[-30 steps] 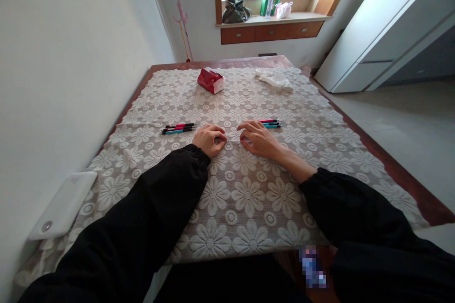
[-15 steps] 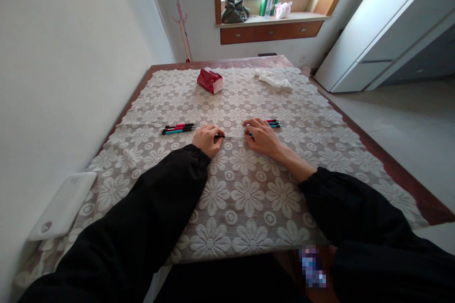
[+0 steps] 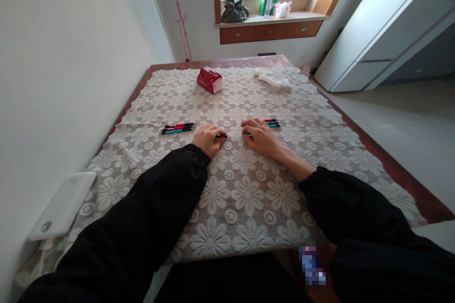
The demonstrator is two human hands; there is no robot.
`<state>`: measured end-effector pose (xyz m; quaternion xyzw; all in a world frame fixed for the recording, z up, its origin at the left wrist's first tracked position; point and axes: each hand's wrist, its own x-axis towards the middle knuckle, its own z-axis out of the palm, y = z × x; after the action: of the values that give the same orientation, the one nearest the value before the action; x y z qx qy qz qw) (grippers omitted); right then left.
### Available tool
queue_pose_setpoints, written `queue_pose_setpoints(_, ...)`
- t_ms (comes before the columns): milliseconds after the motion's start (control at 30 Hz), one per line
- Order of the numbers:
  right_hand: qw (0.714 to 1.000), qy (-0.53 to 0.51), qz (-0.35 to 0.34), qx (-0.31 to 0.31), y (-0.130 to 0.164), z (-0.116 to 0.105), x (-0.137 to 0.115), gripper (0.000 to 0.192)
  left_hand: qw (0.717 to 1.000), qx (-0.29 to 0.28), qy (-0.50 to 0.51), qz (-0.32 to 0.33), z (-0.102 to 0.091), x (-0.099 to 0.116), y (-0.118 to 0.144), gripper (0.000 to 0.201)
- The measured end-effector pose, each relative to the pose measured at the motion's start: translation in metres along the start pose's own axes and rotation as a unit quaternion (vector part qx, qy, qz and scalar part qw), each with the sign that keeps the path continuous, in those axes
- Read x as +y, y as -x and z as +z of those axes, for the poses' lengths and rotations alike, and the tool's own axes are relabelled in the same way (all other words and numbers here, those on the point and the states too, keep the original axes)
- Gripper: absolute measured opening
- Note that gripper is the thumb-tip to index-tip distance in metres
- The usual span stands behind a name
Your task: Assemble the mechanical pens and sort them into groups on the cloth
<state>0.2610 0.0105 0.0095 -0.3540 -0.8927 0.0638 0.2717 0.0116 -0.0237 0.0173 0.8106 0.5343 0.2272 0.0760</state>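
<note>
My left hand (image 3: 208, 138) and my right hand (image 3: 260, 136) rest near each other on the white lace tablecloth (image 3: 245, 189). The left hand's fingers are closed on a pen part with a black tip (image 3: 221, 136), and a thin refill runs from it toward the right hand. The right hand grips a teal pen piece (image 3: 248, 133). To the left lie three pens (image 3: 177, 128), red and teal with black ends. Behind the right hand lies another small group of pens (image 3: 272, 123).
A red tissue pack (image 3: 211, 80) and a crumpled white cloth (image 3: 274, 79) sit at the table's far end. A white flat device (image 3: 63, 204) lies at the near left edge by the wall. A white cabinet (image 3: 384, 33) stands to the right. Bags line the windowsill (image 3: 270, 18).
The hands drew slightly apart, then eased back toward each other; a black tip and a thin refill now show between them. The pens on the cloth have not moved.
</note>
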Motion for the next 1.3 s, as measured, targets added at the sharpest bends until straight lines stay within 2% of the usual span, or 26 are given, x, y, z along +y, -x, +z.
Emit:
queue_pose_setpoints(500,0.999,-0.012,0.037,0.023,0.001,0.001,0.005,0.013,0.998,0.046,-0.011,-0.039,0.000,0.001,0.001,0.015)
queue_pose_setpoints(633,0.999,-0.025,0.034,0.021,0.000,0.001,0.004,0.015,0.998,0.042,-0.019,-0.046,0.001,-0.001,0.001,0.013)
queue_pose_setpoints(967,1.000,-0.022,0.005,0.001,0.000,0.001,0.002,0.012,1.000,0.018,-0.008,-0.012,0.003,-0.002,0.001,0.017)
queue_pose_setpoints(1167,0.999,0.004,-0.036,-0.007,-0.001,-0.007,-0.011,0.016,0.998,-0.002,0.049,0.034,0.002,-0.001,0.001,0.023)
queue_pose_setpoints(1300,0.997,0.001,-0.055,-0.045,-0.003,-0.009,-0.016,0.021,0.993,-0.005,0.084,0.087,0.003,-0.003,0.001,0.024)
